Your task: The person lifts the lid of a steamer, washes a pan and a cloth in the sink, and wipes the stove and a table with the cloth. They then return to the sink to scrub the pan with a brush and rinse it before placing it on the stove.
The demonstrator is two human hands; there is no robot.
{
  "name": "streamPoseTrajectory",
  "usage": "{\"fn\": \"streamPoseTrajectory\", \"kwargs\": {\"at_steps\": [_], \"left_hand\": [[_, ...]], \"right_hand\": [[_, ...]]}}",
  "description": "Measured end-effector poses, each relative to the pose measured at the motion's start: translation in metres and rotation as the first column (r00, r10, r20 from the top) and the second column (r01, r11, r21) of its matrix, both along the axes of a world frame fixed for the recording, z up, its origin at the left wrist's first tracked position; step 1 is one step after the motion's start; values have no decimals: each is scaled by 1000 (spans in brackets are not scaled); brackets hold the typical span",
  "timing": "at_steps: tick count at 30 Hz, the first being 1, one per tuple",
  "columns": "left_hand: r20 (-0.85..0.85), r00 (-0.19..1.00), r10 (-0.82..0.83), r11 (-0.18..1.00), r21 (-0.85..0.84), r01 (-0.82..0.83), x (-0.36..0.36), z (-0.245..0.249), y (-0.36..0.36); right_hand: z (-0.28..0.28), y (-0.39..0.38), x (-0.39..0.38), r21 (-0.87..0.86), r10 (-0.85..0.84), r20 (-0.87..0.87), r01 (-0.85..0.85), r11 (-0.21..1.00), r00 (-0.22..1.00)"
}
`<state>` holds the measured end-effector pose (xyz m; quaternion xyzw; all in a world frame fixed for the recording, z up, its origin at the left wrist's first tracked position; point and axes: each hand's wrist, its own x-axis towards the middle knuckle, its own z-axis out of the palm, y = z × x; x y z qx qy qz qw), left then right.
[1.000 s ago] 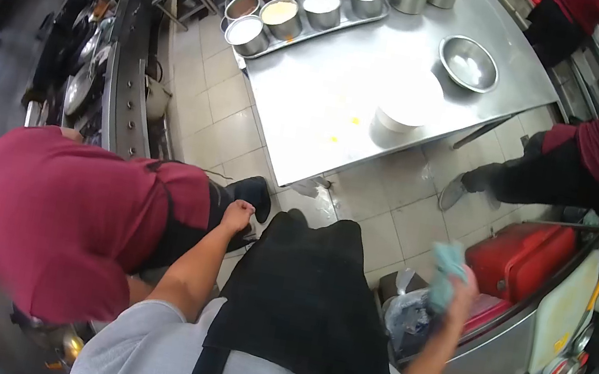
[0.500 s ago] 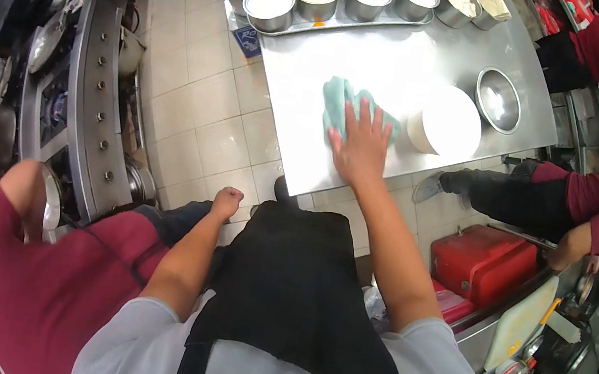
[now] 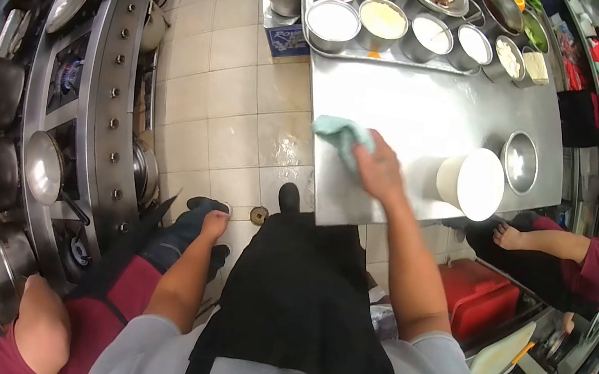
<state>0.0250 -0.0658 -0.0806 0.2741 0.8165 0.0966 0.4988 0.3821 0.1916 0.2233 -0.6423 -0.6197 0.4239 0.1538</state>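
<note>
My right hand (image 3: 382, 167) is closed on a light green cloth (image 3: 344, 133) near the left edge of the steel table (image 3: 361, 197). The cloth is bunched, and its far end reaches that edge. My left hand (image 3: 212, 224) hangs beside my apron in a loose fist, away from the table, with nothing visible in it. To the right of the cloth stands a white tub (image 3: 470, 182), and beyond it a steel bowl (image 3: 519, 163).
At the far side, a tray (image 3: 384, 60) carries several steel pots of ingredients. Stoves (image 3: 104, 99) with pans run along the left. One co-worker (image 3: 112, 266) stands close on my left; others are at the right, near a red bin (image 3: 479, 296).
My right hand has gone from lying spread on the cloth to gripping it, pulling it toward the table's left edge. The view has shifted, and the co-workers have changed posture.
</note>
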Motion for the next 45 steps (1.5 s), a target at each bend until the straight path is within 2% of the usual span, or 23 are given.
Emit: {"fn": "streamPoseTrajectory", "kwargs": {"at_steps": [2,3,4,5,7,8,12,15,19,21,23,28,29,31,33,35,36,38,39,40,42,43,45], "left_hand": [[66,989,134,991,-4,-134,8,27,3],[112,949,293,950,82,-303,10,29,-3],[169,882,440,871,157,-465,13,32,-13],[167,873,458,859,169,-483,18,37,-24],[35,922,385,894,233,-383,28,45,-48],[84,898,432,878,190,-440,32,40,-67],[187,760,622,765,61,-641,77,50,-128],[216,737,640,752,16,-658,111,60,-146],[259,718,647,748,-33,-662,134,58,-158],[271,718,641,751,-29,-660,144,56,-157],[272,723,636,755,-22,-656,154,60,-154],[279,739,613,740,126,-661,165,75,-154],[272,743,611,746,117,-656,166,76,-162],[233,783,577,788,94,-608,167,71,-174],[270,791,549,779,178,-602,163,29,-215],[14,938,347,938,8,-347,161,14,-238],[7,935,355,935,11,-355,161,0,-258],[-154,987,-40,986,154,64,161,-23,-284],[-157,987,-39,987,151,63,162,-9,-279],[-61,995,81,992,106,-74,169,21,-265],[10,946,323,942,91,-322,189,68,-246],[8,948,317,945,85,-317,186,64,-246],[28,905,424,905,19,-424,173,63,-219]], "right_hand": [[6,28,32,16,-88,194,87,996,977],[15,32,40,103,-143,313,116,988,939],[2,34,51,312,-149,390,22,950,908],[-19,36,59,498,-173,455,-89,863,874],[-48,31,58,322,-12,620,-240,916,784],[-54,25,51,471,-102,663,-307,827,742],[-71,66,0,571,-115,522,-247,783,845],[-57,70,-67,547,156,496,-447,708,854],[-54,21,-71,543,269,616,-647,536,740],[-45,0,-62,217,565,686,-870,442,458],[-45,1,-60,283,560,682,-876,390,470],[-63,57,-79,638,181,577,-578,509,796],[-67,43,-75,632,183,575,-575,520,798],[-71,-1,-61,438,353,699,-763,475,621],[-58,-52,-25,524,489,540,-729,441,685],[-44,-78,1,420,674,394,-774,473,625],[-45,-72,13,433,688,274,-725,536,672],[-38,-43,29,470,551,150,-549,691,821],[-26,-18,33,496,399,142,-414,763,906],[-20,10,38,550,257,199,-325,770,946],[-33,56,40,601,1,314,-200,774,949],[-47,70,40,617,-114,372,-154,772,921],[-53,64,28,508,-51,542,-278,815,839]]}}
